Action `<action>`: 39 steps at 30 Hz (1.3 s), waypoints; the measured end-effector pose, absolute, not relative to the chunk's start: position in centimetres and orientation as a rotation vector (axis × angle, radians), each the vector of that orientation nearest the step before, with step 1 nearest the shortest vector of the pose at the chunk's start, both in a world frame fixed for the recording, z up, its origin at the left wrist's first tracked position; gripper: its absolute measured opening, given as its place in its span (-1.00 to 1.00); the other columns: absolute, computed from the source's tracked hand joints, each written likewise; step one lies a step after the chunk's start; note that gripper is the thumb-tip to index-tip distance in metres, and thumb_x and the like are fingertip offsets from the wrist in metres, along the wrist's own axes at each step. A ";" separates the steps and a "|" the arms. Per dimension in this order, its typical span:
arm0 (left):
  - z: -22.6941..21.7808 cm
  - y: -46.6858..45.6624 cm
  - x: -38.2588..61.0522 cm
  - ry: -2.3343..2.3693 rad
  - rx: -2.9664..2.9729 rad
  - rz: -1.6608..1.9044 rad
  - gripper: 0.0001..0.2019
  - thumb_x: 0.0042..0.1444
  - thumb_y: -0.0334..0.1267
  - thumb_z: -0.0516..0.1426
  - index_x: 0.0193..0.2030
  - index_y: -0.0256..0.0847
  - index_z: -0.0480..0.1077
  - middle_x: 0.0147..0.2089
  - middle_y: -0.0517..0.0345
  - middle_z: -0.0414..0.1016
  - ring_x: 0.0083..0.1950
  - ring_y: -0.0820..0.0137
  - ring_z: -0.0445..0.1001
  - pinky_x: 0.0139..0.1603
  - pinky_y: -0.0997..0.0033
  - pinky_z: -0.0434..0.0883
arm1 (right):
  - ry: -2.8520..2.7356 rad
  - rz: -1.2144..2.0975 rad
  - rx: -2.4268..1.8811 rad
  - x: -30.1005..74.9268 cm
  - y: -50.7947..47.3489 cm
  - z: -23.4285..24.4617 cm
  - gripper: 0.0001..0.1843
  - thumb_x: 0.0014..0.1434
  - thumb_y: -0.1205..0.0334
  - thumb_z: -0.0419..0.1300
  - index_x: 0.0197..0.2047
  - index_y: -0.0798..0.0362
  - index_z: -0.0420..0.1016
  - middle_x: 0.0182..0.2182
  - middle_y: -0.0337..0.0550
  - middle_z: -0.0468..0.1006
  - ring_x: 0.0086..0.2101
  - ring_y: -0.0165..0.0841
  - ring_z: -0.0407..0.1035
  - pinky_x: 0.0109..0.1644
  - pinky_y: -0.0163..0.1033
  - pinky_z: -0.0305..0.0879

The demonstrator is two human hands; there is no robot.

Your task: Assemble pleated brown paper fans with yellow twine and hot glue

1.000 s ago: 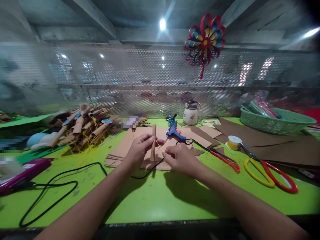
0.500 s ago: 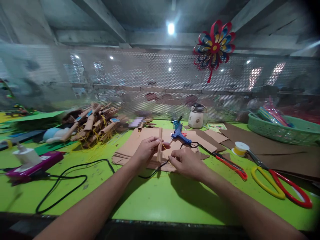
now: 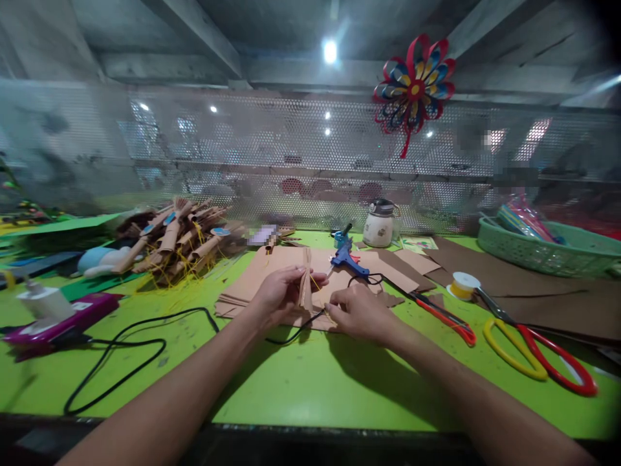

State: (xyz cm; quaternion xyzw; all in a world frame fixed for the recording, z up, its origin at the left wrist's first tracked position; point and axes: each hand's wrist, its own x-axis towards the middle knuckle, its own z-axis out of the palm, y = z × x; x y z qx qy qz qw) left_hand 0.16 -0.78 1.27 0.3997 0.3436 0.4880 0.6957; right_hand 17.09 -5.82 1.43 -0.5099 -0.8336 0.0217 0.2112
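Note:
My left hand [image 3: 280,295] is closed around a folded strip of brown paper [image 3: 305,285] held upright above a stack of brown paper sheets [image 3: 252,285]. A thin yellow string [image 3: 317,283] runs from the strip toward my right hand [image 3: 359,313], whose fingers are pinched together low over the sheets, on the string as far as I can see. A blue glue gun [image 3: 345,255] lies just behind both hands, its black cord [image 3: 295,335] passing under them.
Red-handled scissors [image 3: 444,315] and bigger yellow-and-red scissors [image 3: 533,348] lie to the right, next to a yellow thread spool [image 3: 460,285]. A green basket [image 3: 553,249] stands far right. A pile of rolled paper pieces [image 3: 182,239] lies left, near a purple power strip [image 3: 58,320]. A white jar [image 3: 381,226] stands behind.
The brown strip has sunk lower in my left hand and leans a little. My right hand has stayed close beside it. The view has swung left.

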 end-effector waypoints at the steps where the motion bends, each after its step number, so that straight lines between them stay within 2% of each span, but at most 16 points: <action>1: 1.2 -0.7 0.2 0.762 0.884 1.090 -0.82 0.13 -0.44 0.03 -0.39 -0.38 0.44 -0.29 -0.18 0.60 -0.22 0.19 0.58 -0.13 0.21 0.47 | -2.328 0.060 -1.418 17.1 -5.8 1.4 -0.66 0.15 0.27 0.02 -0.58 0.10 0.46 -0.63 -0.17 0.47 -0.60 -0.46 0.09 -0.49 -0.29 -0.19; 11: 1.4 -0.8 0.0 0.717 0.857 1.031 -0.82 0.12 -0.41 0.04 -0.30 -0.44 0.46 -0.28 -0.24 0.59 -0.21 0.16 0.57 -0.08 0.15 0.47 | -2.443 0.090 -1.460 17.2 -6.2 1.9 -0.63 0.21 0.19 0.01 -0.50 0.09 0.54 -0.57 -0.10 0.52 -0.56 -0.40 0.23 -0.48 -0.28 -0.13; 14: 1.3 -0.9 0.0 0.692 0.873 1.033 -0.84 0.12 -0.40 0.05 -0.30 -0.41 0.45 -0.27 -0.20 0.59 -0.21 0.18 0.57 -0.10 0.18 0.46 | -2.330 0.112 -1.411 17.2 -6.1 2.0 -0.70 0.18 0.18 0.07 -0.45 0.09 0.56 -0.44 -0.06 0.55 -0.42 -0.34 0.33 -0.38 -0.29 0.03; 17: 1.3 -1.0 0.2 0.678 0.941 1.077 -0.90 0.09 -0.41 0.09 -0.33 -0.37 0.43 -0.29 -0.16 0.60 -0.24 0.21 0.57 -0.13 0.23 0.45 | -2.073 0.185 -1.322 17.0 -5.9 2.1 -0.80 0.16 0.22 0.13 -0.36 0.10 0.54 -0.31 -0.06 0.53 -0.28 -0.32 0.35 -0.22 -0.28 0.15; 21: 1.2 -1.5 0.8 0.626 1.109 1.171 -0.92 0.04 -0.36 0.18 -0.33 -0.35 0.42 -0.28 -0.10 0.59 -0.26 0.30 0.55 -0.11 0.35 0.40 | -1.828 0.386 -1.313 16.4 -5.9 2.2 -0.71 0.19 0.14 0.11 -0.48 0.12 0.44 -0.48 -0.16 0.49 -0.41 -0.40 0.32 -0.32 -0.32 0.18; 27: 1.0 -2.4 1.6 0.625 1.119 1.154 -0.86 0.05 -0.27 0.18 -0.29 -0.31 0.40 -0.24 -0.05 0.58 -0.21 0.25 0.54 -0.13 0.28 0.41 | -1.789 0.678 -1.337 15.1 -6.0 0.7 -0.60 0.13 -0.05 0.12 -0.55 0.10 0.38 -0.60 -0.21 0.41 -0.56 -0.43 0.24 -0.50 -0.31 0.10; 34: 1.3 -2.8 1.6 0.571 1.081 1.157 -0.92 0.06 -0.34 0.16 -0.30 -0.30 0.37 -0.27 -0.03 0.57 -0.24 0.28 0.54 -0.11 0.26 0.42 | -1.648 0.854 -1.194 14.8 -5.7 0.0 -0.80 0.09 0.17 0.17 -0.43 0.13 0.39 -0.50 -0.19 0.46 -0.49 -0.43 0.28 -0.42 -0.32 0.18; 39: 1.5 -2.9 1.7 0.596 1.047 1.174 -0.93 0.05 -0.37 0.16 -0.31 -0.31 0.36 -0.31 -0.03 0.58 -0.25 0.26 0.55 -0.06 0.22 0.42 | -1.592 0.921 -1.188 14.7 -5.6 -0.2 -0.81 0.06 0.19 0.18 -0.46 0.15 0.38 -0.52 -0.21 0.43 -0.48 -0.42 0.27 -0.42 -0.32 0.17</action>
